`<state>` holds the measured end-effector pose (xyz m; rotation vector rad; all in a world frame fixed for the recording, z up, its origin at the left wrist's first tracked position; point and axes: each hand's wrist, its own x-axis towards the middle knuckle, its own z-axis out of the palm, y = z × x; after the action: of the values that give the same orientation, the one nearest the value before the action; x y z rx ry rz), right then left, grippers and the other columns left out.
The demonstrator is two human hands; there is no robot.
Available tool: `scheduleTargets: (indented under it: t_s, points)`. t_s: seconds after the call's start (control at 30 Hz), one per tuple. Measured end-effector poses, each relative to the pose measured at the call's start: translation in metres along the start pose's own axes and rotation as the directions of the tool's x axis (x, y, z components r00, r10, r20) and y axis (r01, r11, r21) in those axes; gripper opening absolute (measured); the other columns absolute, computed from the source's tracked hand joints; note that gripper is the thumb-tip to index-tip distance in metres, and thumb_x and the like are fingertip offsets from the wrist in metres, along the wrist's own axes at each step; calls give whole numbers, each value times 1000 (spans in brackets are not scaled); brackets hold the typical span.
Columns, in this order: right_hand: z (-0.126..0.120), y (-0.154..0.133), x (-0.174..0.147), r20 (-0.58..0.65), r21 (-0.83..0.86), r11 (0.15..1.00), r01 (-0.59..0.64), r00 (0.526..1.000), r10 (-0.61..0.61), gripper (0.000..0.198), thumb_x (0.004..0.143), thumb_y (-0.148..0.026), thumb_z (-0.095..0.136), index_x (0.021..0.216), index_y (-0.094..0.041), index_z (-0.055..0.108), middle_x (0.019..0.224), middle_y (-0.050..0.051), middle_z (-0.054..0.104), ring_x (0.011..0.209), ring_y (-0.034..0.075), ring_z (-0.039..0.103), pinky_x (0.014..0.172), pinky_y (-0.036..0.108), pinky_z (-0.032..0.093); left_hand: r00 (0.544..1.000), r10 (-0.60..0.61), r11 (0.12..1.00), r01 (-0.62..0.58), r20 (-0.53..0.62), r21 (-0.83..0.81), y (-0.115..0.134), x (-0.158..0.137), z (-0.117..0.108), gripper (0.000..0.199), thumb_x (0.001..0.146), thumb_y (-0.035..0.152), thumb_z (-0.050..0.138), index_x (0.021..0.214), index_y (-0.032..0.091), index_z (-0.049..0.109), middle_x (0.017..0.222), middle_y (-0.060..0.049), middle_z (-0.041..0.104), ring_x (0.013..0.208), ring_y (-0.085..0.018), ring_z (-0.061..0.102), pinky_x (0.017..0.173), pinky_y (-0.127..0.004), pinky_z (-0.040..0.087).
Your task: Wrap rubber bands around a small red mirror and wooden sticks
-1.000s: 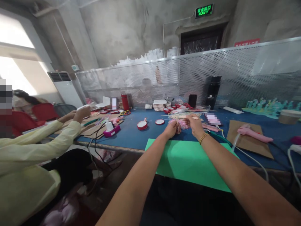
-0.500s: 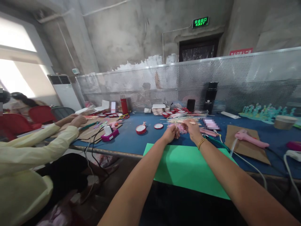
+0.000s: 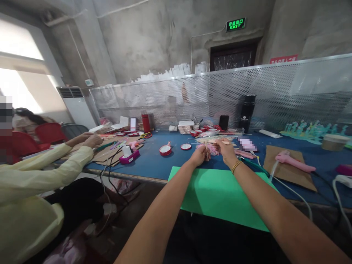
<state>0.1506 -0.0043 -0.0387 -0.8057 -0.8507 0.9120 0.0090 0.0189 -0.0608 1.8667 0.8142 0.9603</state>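
My left hand [image 3: 201, 156] is closed at the table's near side, its fingers curled down beside a pile of pink stringy pieces [image 3: 211, 149]. What it grips is too small to make out. My right hand [image 3: 226, 151], with a gold bracelet at the wrist, is closed in a pinch just right of the pile. A small pale piece shows near its fingertips, but I cannot tell its kind. Beneath my forearms a green sheet [image 3: 217, 194] hangs over the table edge. Thin pale sticks [image 3: 205, 140] lie behind my hands.
Two red-rimmed tape rolls [image 3: 165, 150] lie left of my hands. A pink glue gun [image 3: 295, 163] rests on cardboard [image 3: 272, 172] at right, cables nearby. A paper cup [image 3: 334, 142] stands beyond. A co-worker in a yellow sleeve [image 3: 74, 157] works at left, near a purple box [image 3: 129, 157].
The view has shifted very slightly. Both my hands stay almost in the same place and pose beside the pink pile.
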Motion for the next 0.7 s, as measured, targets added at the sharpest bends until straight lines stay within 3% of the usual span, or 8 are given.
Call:
scheduleTargets:
  t_s: [0.1,0.23,0.43,0.57,0.7]
  points:
    - [-1,-1,1,-28,14,1000,9,1000,-9,29,58,-39,75,66,-21,54,54,-2,65,48,11,58,47,20,44,1000,6,1000,-6,1,-3,-2,1,1,27,92,30,40,72,16,50,59,0,57,46,-7,50,51,-21,42]
    - [-1,-1,0,25,0,1000,-3,1000,3,31,57,-40,77,68,-21,55,54,-3,65,49,12,60,47,22,46,1000,-14,999,14,-8,-45,-5,3,2,26,92,32,42,73,16,49,59,1,58,45,-7,50,51,-21,42]
    - [-1,-1,2,-40,9,1000,10,999,-10,31,57,-39,76,65,-22,52,52,-3,63,47,12,58,45,21,44,1000,-17,1000,17,-10,-23,-2,2,1,25,92,30,41,72,16,49,58,1,58,45,-7,50,49,-20,40]
    - [0,-1,1,23,-4,1000,-11,1000,11,30,57,-39,77,65,-21,54,53,-3,64,49,12,59,47,21,44,1000,-16,999,16,-9,-29,-3,3,1,26,92,32,42,72,17,50,59,1,59,45,-7,50,50,-21,41]
    - [-1,-2,1,-37,7,1000,6,999,-6,29,56,-37,76,64,-21,53,51,-3,63,47,11,57,46,20,43,1000,-11,1000,11,-9,-18,-4,4,2,27,92,32,41,72,16,50,58,1,58,45,-8,50,50,-21,41]
